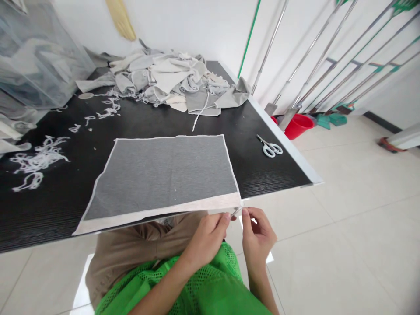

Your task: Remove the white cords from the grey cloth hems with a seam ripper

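Observation:
A grey cloth (167, 170) with a white edging and a pale strip along its near side lies flat on the black table. Its near right corner reaches the table's front edge, where both hands are. My left hand (210, 234) pinches at that corner, with a small greyish piece showing between the hands. Just right of it, my right hand (257, 232) has thumb and forefinger pressed together at the corner's tip. What exactly each pinch holds is too small to make out. White-handled scissors (271, 148) lie to the right of the cloth.
A heap of grey and white cloths (170, 78) fills the table's back. Loose white threads (41, 157) lie at the left, near a clear plastic container (42, 57). Beyond the black table (272, 173), long-handled tools lean on the wall near a red bucket (298, 126).

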The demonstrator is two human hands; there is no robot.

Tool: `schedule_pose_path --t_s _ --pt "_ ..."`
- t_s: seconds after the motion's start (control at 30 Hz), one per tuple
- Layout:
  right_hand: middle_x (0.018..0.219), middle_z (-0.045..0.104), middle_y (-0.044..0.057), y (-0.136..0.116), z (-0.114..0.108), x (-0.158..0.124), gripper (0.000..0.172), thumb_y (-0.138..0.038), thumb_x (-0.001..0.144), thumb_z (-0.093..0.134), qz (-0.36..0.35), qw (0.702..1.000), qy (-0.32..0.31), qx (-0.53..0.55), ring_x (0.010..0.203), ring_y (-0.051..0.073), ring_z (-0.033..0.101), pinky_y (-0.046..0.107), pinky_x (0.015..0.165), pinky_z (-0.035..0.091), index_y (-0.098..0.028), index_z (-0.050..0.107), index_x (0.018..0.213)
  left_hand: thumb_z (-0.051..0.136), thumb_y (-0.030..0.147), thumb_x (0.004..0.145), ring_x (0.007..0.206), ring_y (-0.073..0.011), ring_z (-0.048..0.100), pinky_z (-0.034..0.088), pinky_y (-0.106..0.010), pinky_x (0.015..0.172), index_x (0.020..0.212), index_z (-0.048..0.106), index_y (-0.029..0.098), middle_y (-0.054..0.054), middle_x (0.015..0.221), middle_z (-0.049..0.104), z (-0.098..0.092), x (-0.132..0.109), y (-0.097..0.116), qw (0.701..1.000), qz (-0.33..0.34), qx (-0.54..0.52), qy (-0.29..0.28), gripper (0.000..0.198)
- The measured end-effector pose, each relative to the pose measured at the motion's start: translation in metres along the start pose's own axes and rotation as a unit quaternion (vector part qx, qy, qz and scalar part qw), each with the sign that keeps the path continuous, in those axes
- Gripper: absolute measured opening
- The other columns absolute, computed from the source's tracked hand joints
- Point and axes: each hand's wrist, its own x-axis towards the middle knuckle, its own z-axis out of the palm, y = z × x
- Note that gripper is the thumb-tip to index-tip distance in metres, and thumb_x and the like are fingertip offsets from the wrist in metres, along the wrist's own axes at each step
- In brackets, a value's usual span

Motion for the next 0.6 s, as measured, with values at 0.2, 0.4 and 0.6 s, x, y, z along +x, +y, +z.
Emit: schedule_pose_path --t_s 0.2,0.4,0.6 --pt "0.079 0.064 0.004 0.0 -0.002 0.001 0.01 -0.027 0.085 0.066 -0.015 1.0 -0.002 -0.015 0.069 0.014 0.059 0.022 0.052 0.044 -0.017 0.067 0.082 0.041 0.058 0.095 0.054 -0.01 0.04 0.029 -0.022 0.051 0.097 0.07 0.014 0.004 0.059 0.044 0.004 0.007 -0.001 0.999 -0.008 -0.042 -0.001 0.052" --pt "0.08 0.065 0.004 0.003 -0.003 -0.001 0.011 -0.027 0.085 0.066 -0.015 1.0 -0.005 -0.024 0.07 0.015 0.06 0.023 0.053 0.044 -0.017 0.067 0.082 0.049 0.056 0.093 0.051 -0.007 0.034 0.025 -0.021 0.048 0.069 0.054 0.015 0.006 0.057 0.04 0.011 0.011 -0.005 0.996 -0.004 -0.094 0.0 0.048" --pt "0.082 0.065 0.005 0.006 -0.005 -0.002 0.012 -0.028 0.085 0.066 -0.007 1.0 -0.007 -0.026 0.072 0.015 0.06 0.023 0.054 0.044 -0.016 0.067 0.082 0.05 0.054 0.093 0.047 -0.0052 0.028 0.02 -0.022 0.046 0.066 0.048 0.016 0.007 0.057 0.036 0.015 0.013 -0.005 0.994 -0.01 -0.111 0.009 0.047"
